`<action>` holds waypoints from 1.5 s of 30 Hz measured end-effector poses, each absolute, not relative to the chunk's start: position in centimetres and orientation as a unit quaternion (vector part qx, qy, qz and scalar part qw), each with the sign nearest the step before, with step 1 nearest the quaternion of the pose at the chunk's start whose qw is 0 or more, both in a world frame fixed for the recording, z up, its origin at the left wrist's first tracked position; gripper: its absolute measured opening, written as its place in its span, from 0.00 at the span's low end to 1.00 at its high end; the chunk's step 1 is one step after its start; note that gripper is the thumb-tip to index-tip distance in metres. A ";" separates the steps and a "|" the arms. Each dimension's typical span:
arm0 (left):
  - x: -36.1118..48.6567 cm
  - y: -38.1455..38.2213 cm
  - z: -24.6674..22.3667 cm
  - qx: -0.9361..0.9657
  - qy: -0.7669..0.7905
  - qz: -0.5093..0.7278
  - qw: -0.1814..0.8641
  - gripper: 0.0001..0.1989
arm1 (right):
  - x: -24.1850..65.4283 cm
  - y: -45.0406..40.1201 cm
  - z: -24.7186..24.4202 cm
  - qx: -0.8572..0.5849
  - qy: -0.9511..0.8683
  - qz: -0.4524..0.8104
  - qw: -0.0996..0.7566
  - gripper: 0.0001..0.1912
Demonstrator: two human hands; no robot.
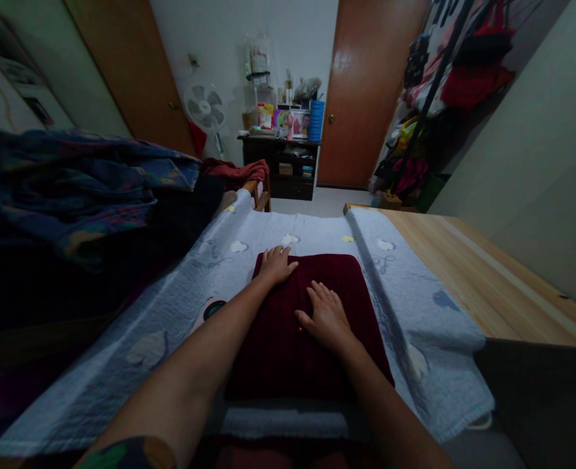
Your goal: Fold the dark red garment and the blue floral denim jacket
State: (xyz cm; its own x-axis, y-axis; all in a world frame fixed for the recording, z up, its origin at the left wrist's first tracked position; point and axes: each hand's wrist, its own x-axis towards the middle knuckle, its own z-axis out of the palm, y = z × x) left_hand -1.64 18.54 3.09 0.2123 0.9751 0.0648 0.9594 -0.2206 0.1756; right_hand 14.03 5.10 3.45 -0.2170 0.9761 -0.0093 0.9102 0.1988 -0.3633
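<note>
A dark red folded cloth [288, 365] lies flat on a pale blue-grey blanket [429, 280] with white and yellow patterns. My left hand [276, 265] rests near the cloth's far left corner, its fingers stretched forward over the edge. Flat on the right half of the cloth is my right hand [327, 314], fingers extended and thumb pointing left. A small shiny red spot [300, 329] shows beside that thumb; what it is I cannot tell. Partly behind my left forearm, a pinkish object with a dark round part [213, 308] sits on the blanket.
Dark patterned clothes [97, 189] are heaped at the left. A wooden board [473, 260] runs along the right side. Farther back stand a white fan [204, 106], a dark shelf [278, 168] with various items, and a wooden door [366, 98]. Bags and clothes [478, 78] hang at the right.
</note>
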 end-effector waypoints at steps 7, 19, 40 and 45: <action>-1.6 11.2 4.2 0.843 0.482 0.143 0.189 0.25 | 14.8 5.1 3.7 -0.593 -0.779 0.161 0.122 0.29; -1.8 8.0 3.1 0.832 0.487 0.083 0.255 0.43 | 20.2 10.5 2.8 -0.637 -0.758 0.083 0.114 0.26; -2.2 8.3 2.3 0.823 0.482 0.112 0.279 0.50 | 20.4 12.2 2.6 -0.710 -0.692 0.068 0.111 0.29; -2.1 8.2 2.7 0.814 0.480 0.134 0.299 0.52 | 17.6 9.1 4.3 -0.611 -0.772 0.084 0.151 0.18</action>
